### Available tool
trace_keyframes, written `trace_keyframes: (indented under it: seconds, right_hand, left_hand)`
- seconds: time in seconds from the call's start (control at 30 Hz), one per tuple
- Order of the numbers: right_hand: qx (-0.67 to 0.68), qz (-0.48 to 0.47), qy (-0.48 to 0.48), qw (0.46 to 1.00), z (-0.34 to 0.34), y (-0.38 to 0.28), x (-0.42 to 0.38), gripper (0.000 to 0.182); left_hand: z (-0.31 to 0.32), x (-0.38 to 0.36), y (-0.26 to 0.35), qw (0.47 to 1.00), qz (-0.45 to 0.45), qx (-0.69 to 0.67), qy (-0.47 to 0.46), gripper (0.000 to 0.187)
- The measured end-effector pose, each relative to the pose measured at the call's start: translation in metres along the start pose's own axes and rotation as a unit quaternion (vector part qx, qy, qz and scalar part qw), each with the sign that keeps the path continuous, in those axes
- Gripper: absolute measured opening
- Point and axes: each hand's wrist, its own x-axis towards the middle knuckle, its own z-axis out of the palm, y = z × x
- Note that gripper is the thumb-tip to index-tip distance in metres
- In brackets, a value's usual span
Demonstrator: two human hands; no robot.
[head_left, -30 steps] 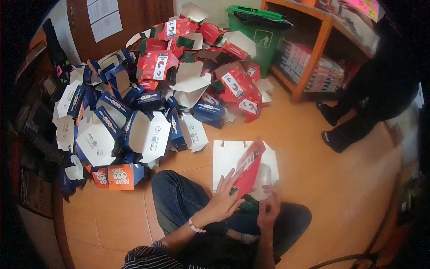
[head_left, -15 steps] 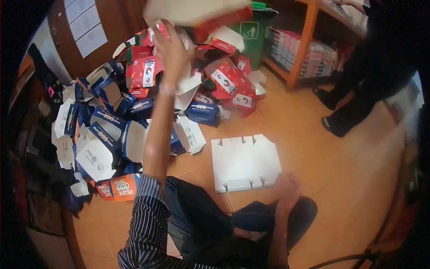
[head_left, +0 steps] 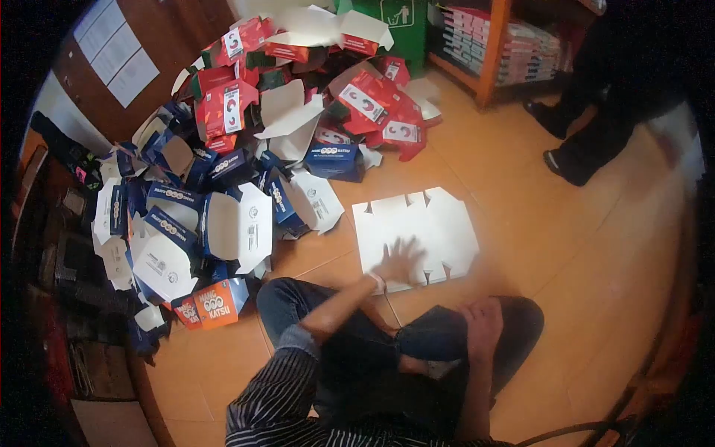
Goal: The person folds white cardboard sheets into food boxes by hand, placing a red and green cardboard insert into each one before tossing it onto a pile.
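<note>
I sit cross-legged on an orange tiled floor. My left hand (head_left: 401,260) is blurred, fingers spread, resting on the near edge of a stack of flat white carton blanks (head_left: 436,223) lying in front of me. My right hand (head_left: 484,322) rests loosely curled on my right knee and holds nothing. A folded red-and-white box (head_left: 328,30) lies on top of the pile at the back.
A big heap of folded boxes covers the left and back: blue ones (head_left: 186,201), red ones (head_left: 372,104), one orange (head_left: 212,302). A green bin (head_left: 387,15) and a wooden shelf (head_left: 495,45) stand behind. Another person's legs in dark trousers (head_left: 596,112) stand at the right.
A second ago both hands folded a red box. My left arm then swung up and threw it onto the pile. Now that hand is back down on the flat blanks.
</note>
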Motion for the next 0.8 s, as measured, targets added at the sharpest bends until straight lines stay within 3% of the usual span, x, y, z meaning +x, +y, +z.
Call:
trace_keyframes:
  seconds: [0.03,0.07,0.13,0.17,0.2,0.27,0.3,0.37,0.43,0.47,0.5,0.53,0.57,0.6,0.67,0.7,0.77,0.8]
  right_hand:
    - [0.077,0.015,0.013,0.997,0.003,-0.002,-0.002,0.009]
    - [0.148,0.028,0.026,0.988,0.001,-0.005,-0.002,0.012]
    - [0.059,0.031,0.015,0.998,-0.01,0.001,-0.003,0.016]
    - [-0.02,0.032,0.006,0.999,-0.014,0.005,-0.007,0.02]
    - [-0.02,0.041,0.009,0.999,-0.016,0.005,-0.011,0.02]
    - [0.144,0.014,-0.006,0.99,-0.017,0.005,-0.006,0.024]
    - [0.142,0.015,0.0,0.99,-0.017,0.005,-0.006,0.024]
    - [0.123,0.026,0.011,0.992,-0.019,0.004,-0.008,0.027]
    - [0.129,0.028,0.016,0.991,-0.02,0.008,-0.007,0.024]
    - [0.142,0.025,0.014,0.989,-0.021,0.013,-0.008,0.022]
    - [0.136,0.032,0.025,0.99,-0.022,0.019,-0.009,0.022]
    - [0.024,0.087,0.01,0.996,-0.021,0.026,-0.008,0.02]
    - [-0.087,0.139,-0.007,0.987,-0.017,0.029,-0.007,0.019]
    - [-0.091,0.139,-0.001,0.986,-0.009,0.03,-0.006,0.019]
    - [-0.074,0.235,0.004,0.969,0.013,0.034,-0.001,0.022]
    - [-0.074,0.233,0.005,0.97,0.024,0.035,0.007,0.022]
    - [-0.161,-0.062,0.03,0.985,0.044,0.032,0.023,0.026]
    - [-0.159,-0.059,0.03,0.985,0.05,0.025,0.031,0.026]
  left_hand:
    - [0.016,0.001,0.006,0.998,-0.021,0.017,-0.057,0.094]
    - [0.021,0.009,0.003,0.998,-0.022,0.011,-0.052,0.094]
    - [0.03,0.017,-0.001,0.998,0.035,-0.035,-0.049,0.075]
    - [0.023,0.01,-0.003,0.995,0.081,-0.052,0.03,0.059]
    - [0.016,0.012,-0.008,0.993,0.095,-0.062,0.014,0.053]
    - [0.009,0.006,-0.014,0.988,0.121,-0.084,0.05,0.044]
    - [0.006,0.006,-0.018,0.988,0.124,-0.086,0.045,0.044]
    - [0.008,0.01,-0.029,0.984,0.075,-0.161,-0.018,0.035]
    - [0.006,0.0,-0.034,0.985,0.09,-0.102,0.102,0.023]
    - [-0.001,-0.003,-0.031,0.998,0.014,-0.02,0.061,0.02]
    - [-0.024,-0.017,-0.022,0.992,0.018,-0.063,0.105,0.02]
    - [-0.012,-0.005,-0.042,0.992,-0.04,0.004,0.117,0.02]
    - [-0.016,-0.001,-0.053,0.972,-0.022,-0.07,0.225,0.019]
    - [-0.036,-0.01,-0.052,0.95,0.003,-0.129,0.286,0.017]
    - [-0.108,-0.056,-0.018,0.946,-0.015,-0.245,0.211,0.016]
    - [-0.125,-0.076,-0.008,0.94,-0.015,-0.3,0.16,0.017]
    - [-0.123,-0.108,0.0,0.923,0.08,-0.348,0.146,0.019]
    - [-0.118,-0.122,0.004,0.923,0.078,-0.348,0.143,0.019]
